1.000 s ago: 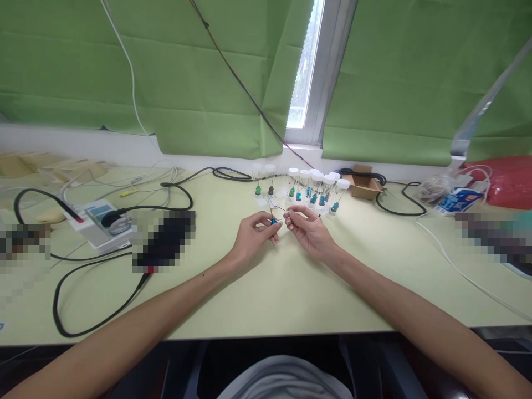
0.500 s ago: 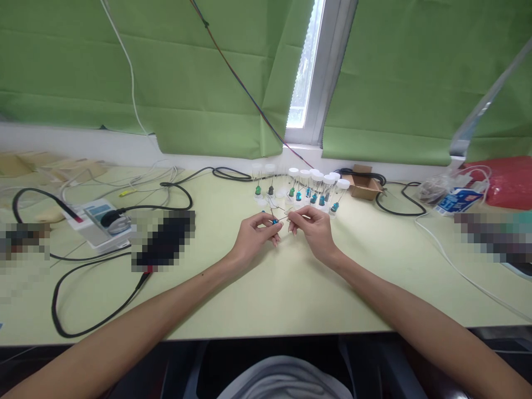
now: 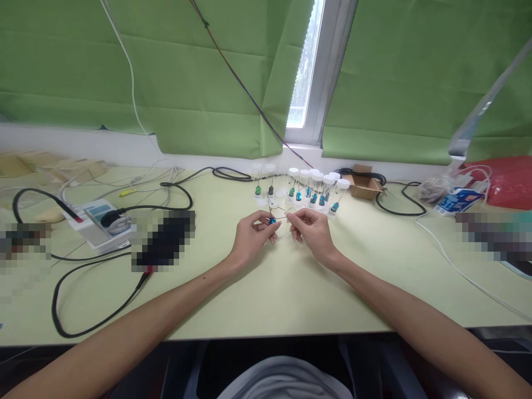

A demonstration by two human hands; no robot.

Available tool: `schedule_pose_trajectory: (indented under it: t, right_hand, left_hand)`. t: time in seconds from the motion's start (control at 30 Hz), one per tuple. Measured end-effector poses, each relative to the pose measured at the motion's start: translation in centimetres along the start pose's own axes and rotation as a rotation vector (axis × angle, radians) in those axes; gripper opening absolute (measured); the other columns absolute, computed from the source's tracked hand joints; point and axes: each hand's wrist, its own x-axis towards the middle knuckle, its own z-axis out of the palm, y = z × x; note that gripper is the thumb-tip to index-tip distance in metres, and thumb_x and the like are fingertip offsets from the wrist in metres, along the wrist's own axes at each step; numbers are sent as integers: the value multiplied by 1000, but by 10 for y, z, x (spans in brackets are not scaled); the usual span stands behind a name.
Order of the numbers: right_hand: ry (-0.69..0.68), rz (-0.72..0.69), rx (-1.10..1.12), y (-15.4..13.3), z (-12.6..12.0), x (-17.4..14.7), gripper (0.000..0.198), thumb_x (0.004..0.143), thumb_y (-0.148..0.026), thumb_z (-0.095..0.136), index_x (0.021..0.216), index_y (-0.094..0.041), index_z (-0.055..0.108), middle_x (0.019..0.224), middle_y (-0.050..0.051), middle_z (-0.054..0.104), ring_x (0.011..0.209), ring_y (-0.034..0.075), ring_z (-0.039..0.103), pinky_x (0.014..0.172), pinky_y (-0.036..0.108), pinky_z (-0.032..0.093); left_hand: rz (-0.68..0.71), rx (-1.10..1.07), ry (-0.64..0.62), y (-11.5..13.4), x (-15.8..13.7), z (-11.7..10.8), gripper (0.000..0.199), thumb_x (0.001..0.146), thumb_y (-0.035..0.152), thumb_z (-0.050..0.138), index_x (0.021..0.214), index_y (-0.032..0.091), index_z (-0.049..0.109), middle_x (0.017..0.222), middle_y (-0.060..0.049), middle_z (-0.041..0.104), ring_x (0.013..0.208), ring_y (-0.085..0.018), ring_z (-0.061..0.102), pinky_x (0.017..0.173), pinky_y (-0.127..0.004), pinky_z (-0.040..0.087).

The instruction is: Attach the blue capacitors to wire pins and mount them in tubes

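Observation:
Above the table, my left hand (image 3: 254, 235) is closed, thumb and fingers pinching a small blue piece (image 3: 272, 220) with thin dark wire-like legs. One leg points up and another runs right toward my right hand (image 3: 311, 228). The right thumb and forefinger are pinched together at the tip of that leg; the exact contact is too small to make out. Just beyond both hands stand several clear tubes with white caps (image 3: 293, 171), holding similar small blue or green pieces. One tube (image 3: 271, 180) at the left holds a dark piece.
A small open cardboard box (image 3: 366, 185) sits right of the tubes, near a black cable (image 3: 401, 211). On the left lie a white power strip (image 3: 102, 221) and a blurred dark object (image 3: 164, 241) with a cable. A red bag (image 3: 509, 183) is at far right.
My left hand has shifted slightly left with the blue piece, and its upright leg shows more plainly. My right hand has dropped slightly and stays pinched by the leg's tip.

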Motion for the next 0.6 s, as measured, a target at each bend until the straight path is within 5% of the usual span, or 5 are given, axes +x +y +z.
schedule_pose_trajectory:
  t: [0.6]
  right_hand:
    - [-229,-92,165,2,-6,5,20,82,-35,67,93,-19,70,82,5,72,69,17,69,61,32,54]
  left_hand:
    - [-185,-246,-62,-4,3,-2,29,68,37,78,84,16,65,69,0,62,59,-14,61,60,-30,50]
